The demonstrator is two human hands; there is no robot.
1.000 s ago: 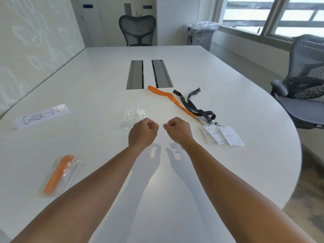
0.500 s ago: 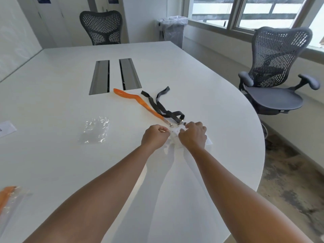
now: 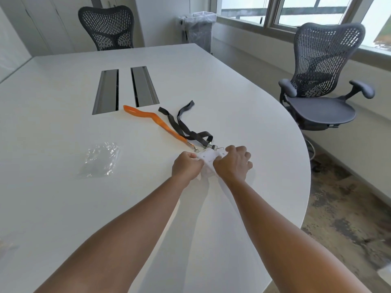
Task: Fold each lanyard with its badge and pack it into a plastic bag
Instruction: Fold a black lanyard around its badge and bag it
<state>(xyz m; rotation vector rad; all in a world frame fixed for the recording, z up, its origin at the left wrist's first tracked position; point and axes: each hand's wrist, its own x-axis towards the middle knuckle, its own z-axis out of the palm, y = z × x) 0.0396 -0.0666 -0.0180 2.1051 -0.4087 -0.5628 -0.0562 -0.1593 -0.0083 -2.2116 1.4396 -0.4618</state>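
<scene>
An orange lanyard (image 3: 156,120) and black lanyards (image 3: 186,130) lie stretched on the white table (image 3: 63,197), their metal clips pointing at a small pile of white badges (image 3: 209,156). My left hand (image 3: 186,166) pinches the left edge of the badges with curled fingers. My right hand (image 3: 232,162) lies over the right side of the pile, fingers curled onto the badges. Most of the badges are hidden under both hands. A clear plastic bag (image 3: 99,159) lies flat to the left of my hands.
Two grey cable slots (image 3: 124,87) run along the table's middle. A mesh office chair (image 3: 321,81) stands at the right past the curved table edge, another chair (image 3: 106,26) at the far end. A lined bin (image 3: 198,28) stands by the window.
Both hands moved right from the middle of the table onto the badges and took hold of them. The view turned right, so the packed orange lanyard and the sign left the frame.
</scene>
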